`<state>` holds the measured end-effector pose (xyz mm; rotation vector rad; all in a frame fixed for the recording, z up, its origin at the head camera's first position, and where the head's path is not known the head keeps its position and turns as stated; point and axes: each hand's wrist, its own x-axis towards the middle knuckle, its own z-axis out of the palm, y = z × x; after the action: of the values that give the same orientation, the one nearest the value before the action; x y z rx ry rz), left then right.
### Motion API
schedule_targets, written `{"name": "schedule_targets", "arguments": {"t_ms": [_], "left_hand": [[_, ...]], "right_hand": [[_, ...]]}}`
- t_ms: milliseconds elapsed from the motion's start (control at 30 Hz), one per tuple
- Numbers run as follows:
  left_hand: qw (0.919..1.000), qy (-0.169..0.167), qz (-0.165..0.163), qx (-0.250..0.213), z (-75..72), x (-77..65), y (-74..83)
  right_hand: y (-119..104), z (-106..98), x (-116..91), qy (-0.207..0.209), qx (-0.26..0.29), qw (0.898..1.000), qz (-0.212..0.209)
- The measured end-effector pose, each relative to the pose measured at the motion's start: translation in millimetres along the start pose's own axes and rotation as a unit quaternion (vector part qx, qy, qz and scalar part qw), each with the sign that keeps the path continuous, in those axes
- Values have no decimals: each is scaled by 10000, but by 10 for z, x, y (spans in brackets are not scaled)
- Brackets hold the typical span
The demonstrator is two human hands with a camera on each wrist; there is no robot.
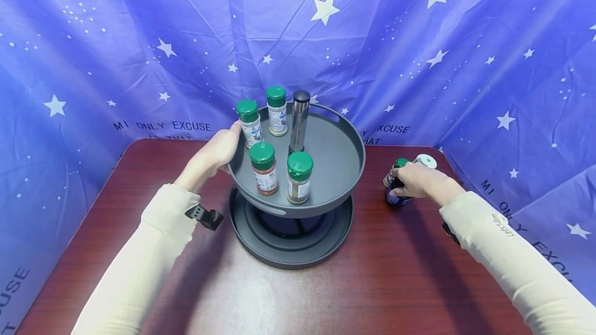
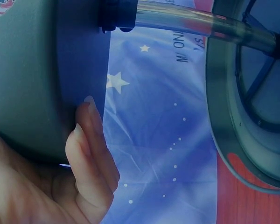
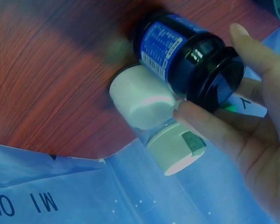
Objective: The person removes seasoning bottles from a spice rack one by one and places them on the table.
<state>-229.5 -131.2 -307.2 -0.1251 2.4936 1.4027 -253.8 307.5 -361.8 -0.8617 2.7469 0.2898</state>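
Observation:
A two-tier grey turntable rack stands on the table. My left hand (image 1: 225,145) grips the upper tray (image 1: 332,154) at its left rim, with fingertips (image 2: 86,105) curled against the underside in the left wrist view. On that tray stand green-capped spice jars: two with pale contents (image 1: 251,127) at the back left, one reddish jar (image 1: 265,177) and one brownish jar (image 1: 299,185) in front. At the right, my right hand (image 1: 421,180) holds a dark bottle with a blue label (image 3: 177,56) by its cap, thumb and fingers on opposite sides.
A white-capped jar (image 3: 156,112) stands against the dark bottle. Another green-capped jar (image 1: 390,172) is partly hidden behind my right hand. The lower tray (image 1: 288,258) sits beneath the upper one, joined by a metal post (image 1: 299,123). A starry blue curtain (image 1: 186,66) surrounds the table.

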Motion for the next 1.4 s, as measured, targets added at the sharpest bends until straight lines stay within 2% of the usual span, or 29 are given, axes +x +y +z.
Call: {"name": "schedule_targets", "arguments": {"t_ms": [167,467,767,1067,1267,1400], "left_hand": [[10000,22,-12,26,2,4,-4],[10000,-36,-8,-54,7,8,-13],[9998,-24,3,-182,24,-2,-5],[9997,-29,-14,-231,26,-8,2],[9998,-16,-14,-194,19,-11,2],[9999,11,13,-158,16,-12,0]], "right_hand": [[34,22,-14,-102,198,9997,135],[28,6,-38,-145,225,9996,-47],[24,-13,-51,76,172,9998,-113],[24,-10,-38,-58,-113,9998,160],[-3,-12,-53,166,42,9988,454],[-15,-5,-58,295,19,9987,417]]}}
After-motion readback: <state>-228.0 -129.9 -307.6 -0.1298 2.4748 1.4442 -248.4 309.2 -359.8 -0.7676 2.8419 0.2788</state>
